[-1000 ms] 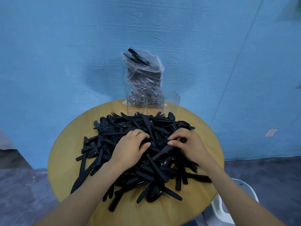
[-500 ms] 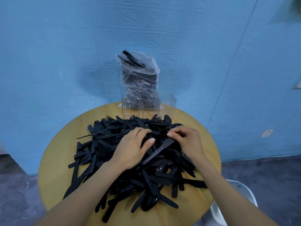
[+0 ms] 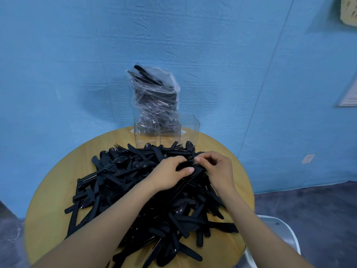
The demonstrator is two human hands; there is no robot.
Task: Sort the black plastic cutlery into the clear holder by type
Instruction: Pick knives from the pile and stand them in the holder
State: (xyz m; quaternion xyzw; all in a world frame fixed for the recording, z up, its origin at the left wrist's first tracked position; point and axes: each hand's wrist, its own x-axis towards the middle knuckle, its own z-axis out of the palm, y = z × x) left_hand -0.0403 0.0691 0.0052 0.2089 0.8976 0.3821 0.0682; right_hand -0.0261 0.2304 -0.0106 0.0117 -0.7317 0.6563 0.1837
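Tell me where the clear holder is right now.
In the head view the clear holder stands upright at the far edge of the round table, just behind the cutlery pile and in front of the plastic bag.

- The cutlery pile (image 3: 135, 190) lies heaped on the counter (image 3: 48, 209) in front of me.
- The holder (image 3: 167, 132) stands upright at the counter's far edge, just behind the pile.
- A bag of cutlery (image 3: 154, 97) stands behind the holder, against the wall (image 3: 77, 55).
- My left hand (image 3: 168, 174) rests on the pile's far middle; my right hand (image 3: 218, 169) is just to its right, fingers (image 3: 199, 158) meeting over one piece.
- A chair (image 3: 280, 240) sits below the counter's right edge, on the floor (image 3: 318, 206).
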